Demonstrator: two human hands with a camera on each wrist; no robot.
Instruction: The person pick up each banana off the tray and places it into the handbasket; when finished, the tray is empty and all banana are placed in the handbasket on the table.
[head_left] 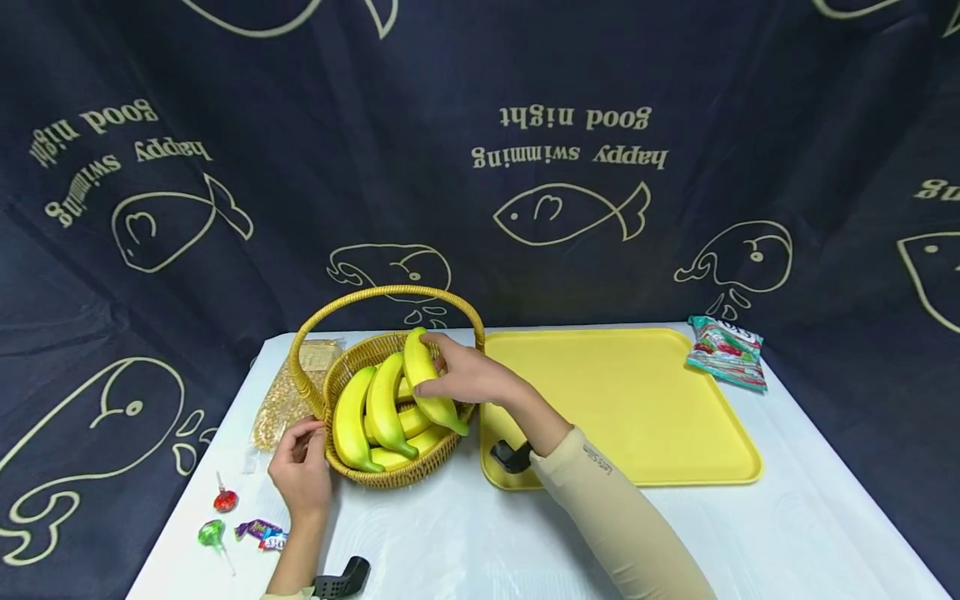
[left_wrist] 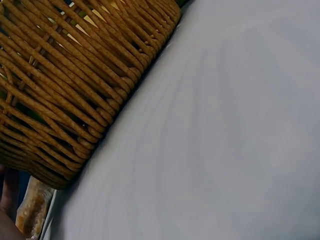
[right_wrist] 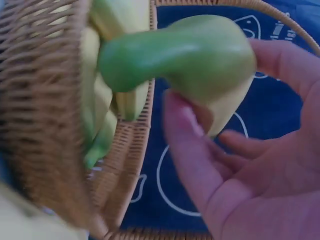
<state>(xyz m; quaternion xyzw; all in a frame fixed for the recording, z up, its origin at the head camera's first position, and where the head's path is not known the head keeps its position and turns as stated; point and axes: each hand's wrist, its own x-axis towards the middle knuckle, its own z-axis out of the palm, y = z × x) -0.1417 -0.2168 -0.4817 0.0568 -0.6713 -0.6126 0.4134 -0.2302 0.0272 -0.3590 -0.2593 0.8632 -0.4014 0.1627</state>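
A wicker basket [head_left: 401, 477] with an arched handle stands on the white table and holds several yellow bananas [head_left: 351, 417]. My right hand [head_left: 476, 375] pinches one banana [head_left: 426, 375] over the basket's right side, thumb on one face and fingers on the other. In the right wrist view, that banana's green stem [right_wrist: 135, 57] points toward the camera. At the basket's left rim, my left hand [head_left: 303, 475] grips the edge with bent fingers. Basket weave [left_wrist: 75, 75] fills the upper left of the left wrist view, where only part of the left hand [left_wrist: 9, 200] shows.
Right of the basket lies a yellow tray [head_left: 607, 400], with a teal snack bag [head_left: 726, 354] on its far right corner. Behind the left hand is a clear bag of kernels [head_left: 281, 404]. A red lollipop [head_left: 225, 500], a green lollipop [head_left: 212, 533] and wrapped candies [head_left: 258, 529] lie front left.
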